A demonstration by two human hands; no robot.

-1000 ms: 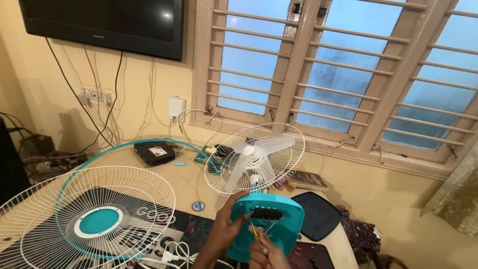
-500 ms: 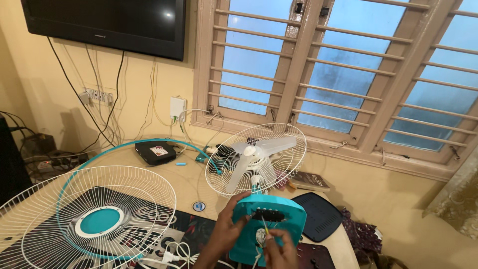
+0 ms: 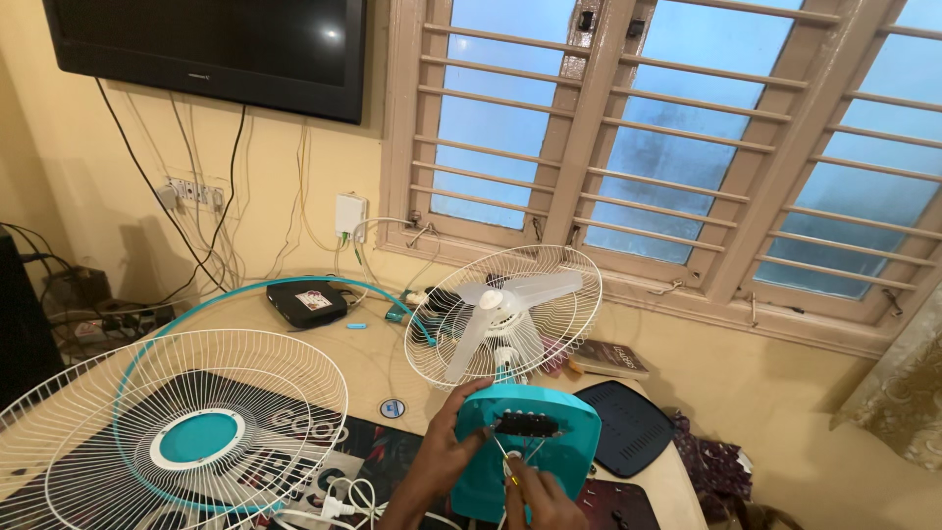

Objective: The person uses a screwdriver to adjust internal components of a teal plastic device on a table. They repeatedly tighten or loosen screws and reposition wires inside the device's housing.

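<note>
Holding the teal fan base (image 3: 549, 442) on the counter (image 3: 373, 363), left hand (image 3: 451, 447) clasps its edge; right hand (image 3: 540, 496) pinches a screwdriver (image 3: 510, 469) at the switch opening. White fan guard (image 3: 177, 432) lies left.

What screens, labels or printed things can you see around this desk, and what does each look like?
Television: wall-mounted at upper left, wide black rectangle, screen dark.
Label: small pale sticker with red on a flat black box at the back of the desk.
Round sticker: blue and white disc lying on the desk near the left hand.
Book: brown cover, lying under the window.
Mat: dark with large pale lettering, under the loose fan grille.
</note>
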